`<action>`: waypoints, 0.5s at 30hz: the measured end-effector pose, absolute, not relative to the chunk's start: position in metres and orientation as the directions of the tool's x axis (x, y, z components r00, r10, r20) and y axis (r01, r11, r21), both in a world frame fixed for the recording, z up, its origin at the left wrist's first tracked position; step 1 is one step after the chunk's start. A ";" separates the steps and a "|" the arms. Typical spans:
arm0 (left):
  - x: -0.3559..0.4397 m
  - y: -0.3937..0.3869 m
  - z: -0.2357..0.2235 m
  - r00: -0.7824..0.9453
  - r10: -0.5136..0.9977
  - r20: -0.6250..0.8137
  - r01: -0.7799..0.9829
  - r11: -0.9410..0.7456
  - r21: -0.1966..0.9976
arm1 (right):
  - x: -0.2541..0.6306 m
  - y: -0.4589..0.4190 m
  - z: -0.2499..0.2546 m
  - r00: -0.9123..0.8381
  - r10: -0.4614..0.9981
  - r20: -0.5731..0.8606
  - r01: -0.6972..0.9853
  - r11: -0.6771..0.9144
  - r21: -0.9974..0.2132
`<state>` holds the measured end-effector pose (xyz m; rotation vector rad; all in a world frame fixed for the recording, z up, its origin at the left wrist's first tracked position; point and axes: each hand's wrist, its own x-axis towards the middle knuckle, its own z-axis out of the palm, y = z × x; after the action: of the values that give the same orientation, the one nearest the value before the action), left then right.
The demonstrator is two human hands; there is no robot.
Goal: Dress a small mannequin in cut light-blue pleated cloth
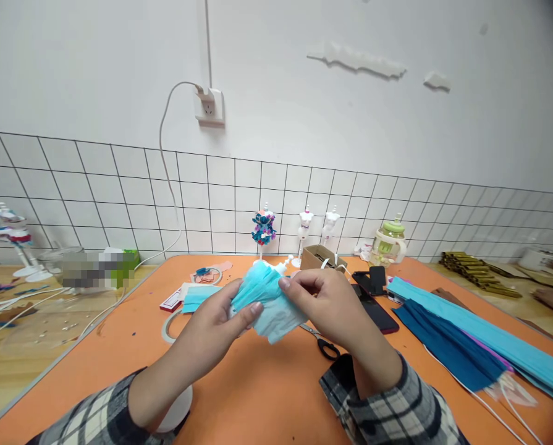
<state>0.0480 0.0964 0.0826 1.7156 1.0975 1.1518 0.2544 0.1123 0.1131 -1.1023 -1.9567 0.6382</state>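
A small white dress-form mannequin [283, 266] is held tilted in front of me, its neck pointing up and to the right. Light blue pleated, thin material [264, 296] wraps its body and hides most of it. My left hand [227, 312] grips the wrapped mannequin from the left, the thumb pressed on the pleats. On the other side, my right hand [320, 303] pinches the upper right edge of the blue material between thumb and fingers. Black-handled scissors [327, 347] lie on the orange table [257, 395] beneath my right hand.
Behind stand a flower-dressed mannequin [264, 227], two bare mannequins and a brown box [320, 256]. On the right are a phone [380, 312], a bottle [390, 244] and blue fabric strips [447, 343]. Tape rolls and a folded light blue piece [199, 298] lie left.
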 end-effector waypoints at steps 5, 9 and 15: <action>0.049 0.095 0.085 0.125 0.957 0.263 0.187 -0.283 0.941 | 0.263 0.113 0.118 -0.499 0.818 0.287 0.416 0.516 -0.749; 0.049 0.094 0.085 0.124 0.958 0.259 0.185 -0.278 0.943 | 0.262 0.115 0.116 -0.545 0.795 0.267 0.390 0.522 -0.759; 0.049 0.095 0.083 0.129 0.928 0.349 0.277 -0.372 0.886 | 0.259 0.119 0.113 -0.589 0.759 0.275 0.325 0.535 -0.780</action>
<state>0.0491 0.0945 0.0831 1.7522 1.1689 1.2622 0.2593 0.1187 0.1133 -0.8740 -2.1652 0.9269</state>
